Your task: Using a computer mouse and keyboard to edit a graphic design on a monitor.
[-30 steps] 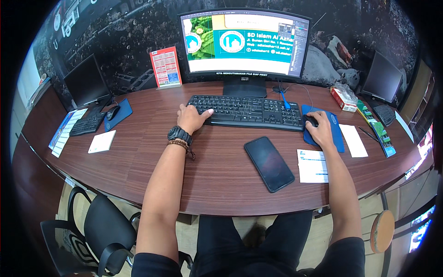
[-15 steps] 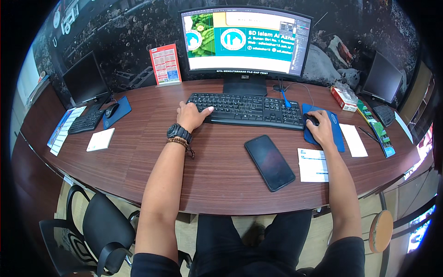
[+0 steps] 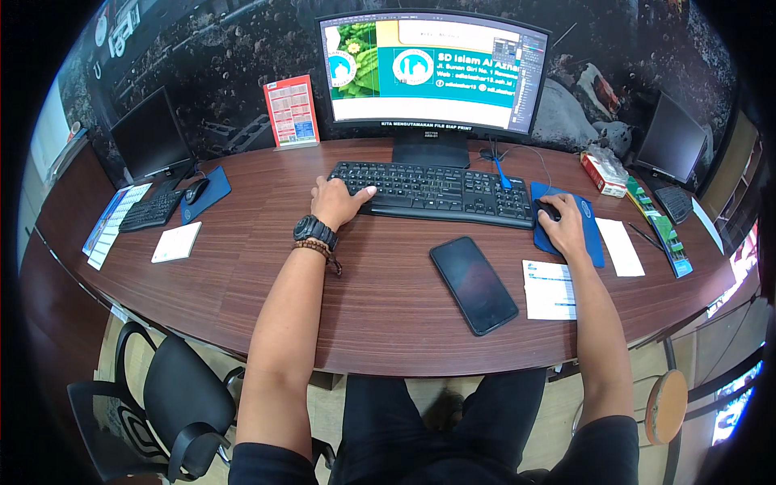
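Note:
My left hand (image 3: 334,202) rests on the left end of a black keyboard (image 3: 436,194), fingers spread over the keys and thumb stretched out along its near edge. A black watch and a brown bead bracelet are on that wrist. To the right of the keyboard, my right hand (image 3: 566,226) is curled over a black mouse (image 3: 549,212), which it mostly covers. The mouse sits on a blue mouse pad (image 3: 594,241). Behind the keyboard stands a curved monitor (image 3: 432,73), lit with a green and white layout bearing round logos.
A dark smartphone (image 3: 474,284) lies in front of the keyboard, beside a printed paper (image 3: 546,295) partly under my right forearm. A red desk calendar (image 3: 292,111) stands left of the monitor. Further out are a left monitor (image 3: 152,133), a right monitor (image 3: 671,137) and a red-white box (image 3: 602,174).
The whole view has shifted very slightly. Both hands keep their places on the keyboard and the mouse, and a small mark now shows at the lower left of the on-screen middle logo.

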Demonstrator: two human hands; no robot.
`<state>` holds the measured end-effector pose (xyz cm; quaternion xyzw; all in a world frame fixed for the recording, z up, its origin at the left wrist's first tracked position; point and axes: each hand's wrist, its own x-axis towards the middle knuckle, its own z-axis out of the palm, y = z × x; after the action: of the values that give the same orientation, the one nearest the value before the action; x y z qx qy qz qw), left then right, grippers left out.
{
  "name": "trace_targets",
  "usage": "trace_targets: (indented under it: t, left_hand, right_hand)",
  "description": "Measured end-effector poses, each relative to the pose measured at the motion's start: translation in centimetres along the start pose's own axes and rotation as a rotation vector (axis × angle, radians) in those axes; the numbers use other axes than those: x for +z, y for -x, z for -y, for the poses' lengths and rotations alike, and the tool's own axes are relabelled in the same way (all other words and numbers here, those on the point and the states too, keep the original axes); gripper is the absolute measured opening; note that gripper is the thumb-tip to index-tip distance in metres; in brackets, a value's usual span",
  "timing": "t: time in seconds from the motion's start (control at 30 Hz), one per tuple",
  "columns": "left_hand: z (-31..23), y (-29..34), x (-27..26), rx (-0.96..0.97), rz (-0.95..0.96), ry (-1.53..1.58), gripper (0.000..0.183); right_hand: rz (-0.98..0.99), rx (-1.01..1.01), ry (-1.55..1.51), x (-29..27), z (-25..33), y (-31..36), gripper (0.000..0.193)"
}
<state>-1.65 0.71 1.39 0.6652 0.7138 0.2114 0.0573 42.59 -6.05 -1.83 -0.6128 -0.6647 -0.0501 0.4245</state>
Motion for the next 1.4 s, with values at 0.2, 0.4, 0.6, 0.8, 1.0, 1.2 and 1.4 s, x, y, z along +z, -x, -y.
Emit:
trace_targets:
  t: [0.2, 0.4, 0.6, 0.8, 1.0, 1.2, 1.4]
  left_hand:
    - [-0.08, 0.1, 0.03, 0.003, -0.025, 0.017, 0.079]
    - [-0.05, -0.04, 0.02, -0.007, -0.002, 0.001, 0.079]
    - [-0.18, 0.01, 0.03, -0.004, 0.002, 0.009, 0.077]
    - [0.11, -0.07, 0.03, -0.009, -0.002, 0.009, 0.076]
    - [-0.07, -0.14, 0.14, -0.013, 0.01, 0.006, 0.077]
    - [0.3, 0.01, 0.27, 0.057, -0.061, 0.012, 0.081]
    - [0.15, 0.11, 0.19, 0.036, -0.036, 0.0, 0.081]
  right_hand:
    - [0.003, -0.009, -0.001, -0.04, -0.07, -0.05, 0.032]
    - [0.011, -0.003, -0.014, -0.02, 0.0, -0.06, 0.032]
    - [0.007, 0.023, 0.008, -0.13, -0.06, 0.01, 0.033]
    - [0.009, 0.04, 0.04, 0.12, 0.06, -0.06, 0.033]
    - [0.008, 0.039, 0.032, 0.0, -0.33, -0.07, 0.033]
    - [0.011, 0.044, 0.021, 0.01, -0.22, -0.08, 0.033]
    - [0.01, 0.044, 0.023, 0.06, -0.19, -0.08, 0.033]
